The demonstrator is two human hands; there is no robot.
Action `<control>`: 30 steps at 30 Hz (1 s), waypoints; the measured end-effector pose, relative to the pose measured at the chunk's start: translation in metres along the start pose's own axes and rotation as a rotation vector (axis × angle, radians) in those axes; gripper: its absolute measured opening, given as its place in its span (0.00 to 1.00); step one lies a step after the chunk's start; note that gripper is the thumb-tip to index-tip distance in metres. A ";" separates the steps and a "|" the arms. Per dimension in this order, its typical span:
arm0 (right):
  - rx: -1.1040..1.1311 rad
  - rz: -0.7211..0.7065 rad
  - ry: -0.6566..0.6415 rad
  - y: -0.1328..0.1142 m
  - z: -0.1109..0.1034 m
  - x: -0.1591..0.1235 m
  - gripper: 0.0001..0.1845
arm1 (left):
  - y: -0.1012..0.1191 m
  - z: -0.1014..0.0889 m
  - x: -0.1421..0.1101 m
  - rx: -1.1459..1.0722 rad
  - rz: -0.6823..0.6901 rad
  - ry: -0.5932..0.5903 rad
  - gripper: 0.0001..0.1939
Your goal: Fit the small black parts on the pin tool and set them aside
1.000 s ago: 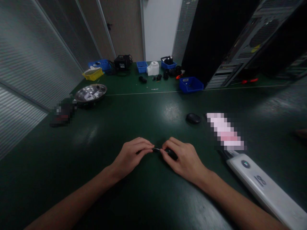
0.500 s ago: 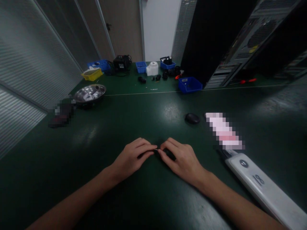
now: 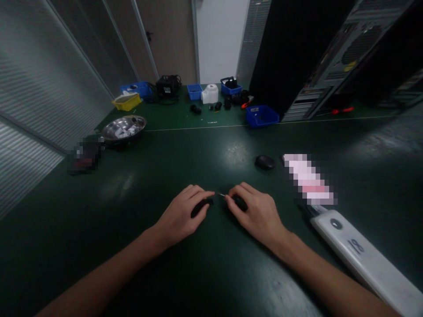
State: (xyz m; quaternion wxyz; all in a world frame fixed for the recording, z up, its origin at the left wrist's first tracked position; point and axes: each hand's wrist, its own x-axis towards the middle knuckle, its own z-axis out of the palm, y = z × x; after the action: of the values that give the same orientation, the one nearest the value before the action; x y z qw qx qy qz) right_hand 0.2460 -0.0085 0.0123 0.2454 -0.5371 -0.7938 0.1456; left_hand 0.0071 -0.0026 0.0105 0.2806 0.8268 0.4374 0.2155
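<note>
Well short of the far edge of the counter (image 3: pixel 198 273), the left hand (image 3: pixel 181 213) is clasping a dark piece (image 3: pixel 198 208) and the right hand (image 3: pixel 259 213) a slim-tipped tool (image 3: pixel 240 203). Tool work seems underway; the next move is presumably calling for steady aim.

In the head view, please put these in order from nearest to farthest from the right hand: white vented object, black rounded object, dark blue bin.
1. Black rounded object: beyond the right hand.
2. Dark blue bin: farther back, right side.
3. White vented object: farthest, behind and left of the bin.
</note>
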 end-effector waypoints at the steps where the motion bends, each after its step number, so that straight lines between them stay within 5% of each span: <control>1: 0.009 0.024 0.033 0.000 -0.001 0.001 0.12 | 0.000 0.000 0.000 -0.001 -0.005 0.001 0.17; 11: 0.146 0.132 0.160 0.002 0.002 0.002 0.11 | 0.013 0.003 0.002 -0.091 0.041 -0.104 0.13; 17: 0.145 0.161 0.215 0.004 0.000 0.003 0.10 | 0.027 0.012 0.019 -0.032 0.055 -0.012 0.11; 30: 0.184 0.163 0.190 0.004 0.000 0.003 0.09 | 0.033 0.015 0.051 -0.089 -0.074 -0.107 0.05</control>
State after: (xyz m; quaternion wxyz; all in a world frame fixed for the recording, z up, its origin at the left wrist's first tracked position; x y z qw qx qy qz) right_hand 0.2486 -0.0045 0.0104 0.3548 -0.5863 -0.7042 0.1856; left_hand 0.0628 0.0211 0.0270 0.3477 0.8071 0.4421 0.1797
